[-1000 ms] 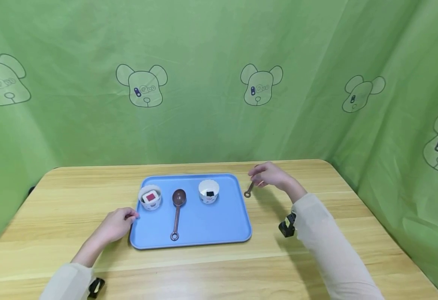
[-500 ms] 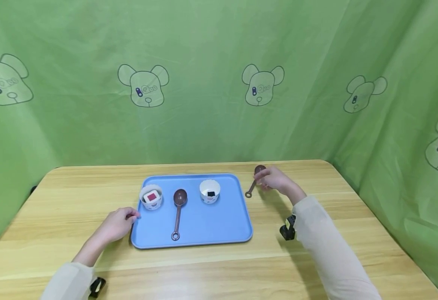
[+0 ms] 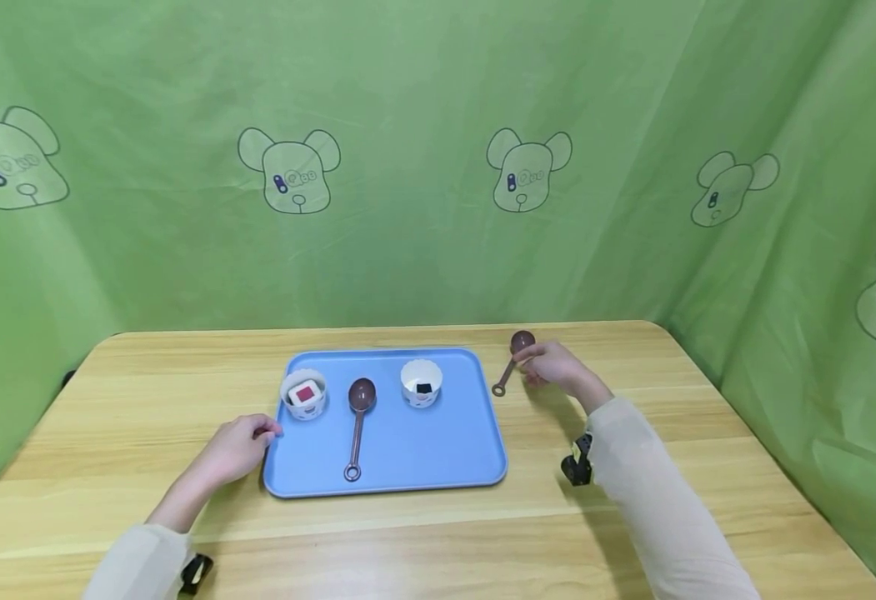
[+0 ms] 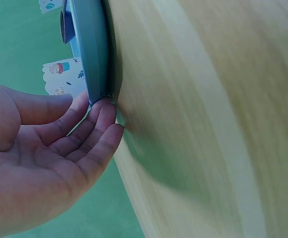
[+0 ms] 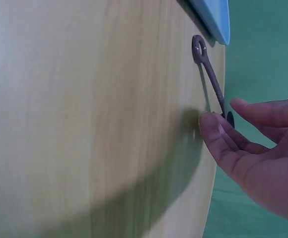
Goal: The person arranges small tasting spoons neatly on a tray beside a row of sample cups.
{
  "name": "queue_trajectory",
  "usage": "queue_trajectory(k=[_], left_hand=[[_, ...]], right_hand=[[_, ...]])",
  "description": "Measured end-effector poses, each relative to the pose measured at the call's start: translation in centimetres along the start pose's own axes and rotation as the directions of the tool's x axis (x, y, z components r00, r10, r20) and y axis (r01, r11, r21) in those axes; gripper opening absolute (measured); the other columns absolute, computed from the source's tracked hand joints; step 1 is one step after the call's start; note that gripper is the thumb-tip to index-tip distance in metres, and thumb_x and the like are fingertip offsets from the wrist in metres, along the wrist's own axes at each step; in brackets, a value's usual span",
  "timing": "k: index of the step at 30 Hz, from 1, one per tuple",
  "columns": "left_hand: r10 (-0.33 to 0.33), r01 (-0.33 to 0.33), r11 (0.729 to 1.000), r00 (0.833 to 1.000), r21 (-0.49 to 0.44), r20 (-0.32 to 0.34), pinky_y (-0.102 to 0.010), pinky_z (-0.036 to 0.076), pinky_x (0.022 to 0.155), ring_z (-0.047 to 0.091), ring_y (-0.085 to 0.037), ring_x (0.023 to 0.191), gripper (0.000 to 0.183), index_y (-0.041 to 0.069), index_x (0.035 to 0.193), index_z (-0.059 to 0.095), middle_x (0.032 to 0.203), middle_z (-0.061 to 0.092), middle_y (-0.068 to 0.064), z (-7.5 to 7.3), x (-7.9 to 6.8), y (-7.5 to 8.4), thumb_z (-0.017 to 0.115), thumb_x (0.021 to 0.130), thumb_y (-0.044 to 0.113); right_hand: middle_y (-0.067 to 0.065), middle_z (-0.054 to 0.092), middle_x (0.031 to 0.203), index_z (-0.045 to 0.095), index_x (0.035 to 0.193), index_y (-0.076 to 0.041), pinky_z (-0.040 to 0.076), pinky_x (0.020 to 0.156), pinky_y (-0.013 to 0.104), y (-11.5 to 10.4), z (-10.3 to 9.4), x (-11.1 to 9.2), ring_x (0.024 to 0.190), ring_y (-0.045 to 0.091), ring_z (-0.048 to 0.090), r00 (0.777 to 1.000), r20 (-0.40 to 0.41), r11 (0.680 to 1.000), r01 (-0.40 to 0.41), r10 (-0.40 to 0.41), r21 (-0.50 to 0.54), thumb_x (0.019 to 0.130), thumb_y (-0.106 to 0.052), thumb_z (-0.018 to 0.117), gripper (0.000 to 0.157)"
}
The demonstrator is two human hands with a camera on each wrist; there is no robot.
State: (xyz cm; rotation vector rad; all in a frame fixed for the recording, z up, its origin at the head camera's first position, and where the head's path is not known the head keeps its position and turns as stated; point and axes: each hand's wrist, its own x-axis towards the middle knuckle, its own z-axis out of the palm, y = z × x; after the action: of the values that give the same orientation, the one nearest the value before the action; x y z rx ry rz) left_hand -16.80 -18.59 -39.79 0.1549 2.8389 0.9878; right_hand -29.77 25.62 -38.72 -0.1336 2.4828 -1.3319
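My left hand rests at the left edge of a blue tray; in the left wrist view its fingertips meet the rim, thumb apart. Beyond the tray's right edge, a brown spoon lies on the table, ring-ended handle toward me. My right hand is right beside that spoon's neck, with thumb and fingers spread apart in the right wrist view. On the tray lies another brown spoon, between two white paper cups. The left cup contains a white block with a red face.
The right paper cup has a dark square piece inside. All of it stands on a light wooden table. A green curtain with bear outlines hangs behind and along the sides.
My right hand has let go of the brown spoon beside the tray and drawn back slightly to the right, uncovering its bowl. The left hand stays at the tray edge.
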Motion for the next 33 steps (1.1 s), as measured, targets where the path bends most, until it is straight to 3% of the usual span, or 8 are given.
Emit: queue_trajectory(k=[6, 20, 33], left_hand=[[-0.007, 0.007, 1.0, 1.0, -0.001, 0.005, -0.048, 0.044, 0.08, 0.055, -0.03, 0.089, 0.02, -0.005, 0.097, 0.062, 0.099, 0.062, -0.021, 0.0, 0.0, 0.0, 0.045, 0.09, 0.0], [0.006, -0.006, 1.0, 1.0, 0.0, -0.007, -0.048, 0.044, 0.08, 0.056, -0.031, 0.09, 0.018, -0.004, 0.096, 0.063, 0.098, 0.062, -0.019, 0.2, 0.0, 0.0, 0.046, 0.089, 0.0], [0.001, -0.001, 1.0, 1.0, -0.005, -0.011, -0.048, 0.044, 0.081, 0.055, -0.031, 0.091, 0.018, -0.004, 0.095, 0.062, 0.098, 0.062, -0.019, 0.1, 0.0, 0.0, 0.046, 0.089, 0.0]], right_hand=[[0.023, 0.053, 0.096, 0.051, 0.118, 0.014, 0.05, 0.064, 0.031, 0.2, 0.3, 0.2, 0.067, 0.021, 0.056, 1.0, -0.01, 1.0, -0.011, 0.011, 0.012, 0.074, 0.013, 0.041, 0.044], [0.031, 0.046, 0.12, 0.045, 0.122, 0.017, 0.049, 0.077, 0.038, -0.4, 1.2, 0.9, 0.082, 0.027, 0.055, 0.997, -0.015, 0.996, -0.069, 0.07, 0.047, 0.077, 0.016, 0.037, 0.045], [0.033, 0.043, 0.121, 0.043, 0.121, 0.02, 0.049, 0.081, 0.038, -0.4, 1.5, 1.7, 0.094, 0.032, 0.055, 0.995, -0.038, 0.995, -0.085, 0.087, 0.048, 0.079, 0.016, 0.038, 0.043]])
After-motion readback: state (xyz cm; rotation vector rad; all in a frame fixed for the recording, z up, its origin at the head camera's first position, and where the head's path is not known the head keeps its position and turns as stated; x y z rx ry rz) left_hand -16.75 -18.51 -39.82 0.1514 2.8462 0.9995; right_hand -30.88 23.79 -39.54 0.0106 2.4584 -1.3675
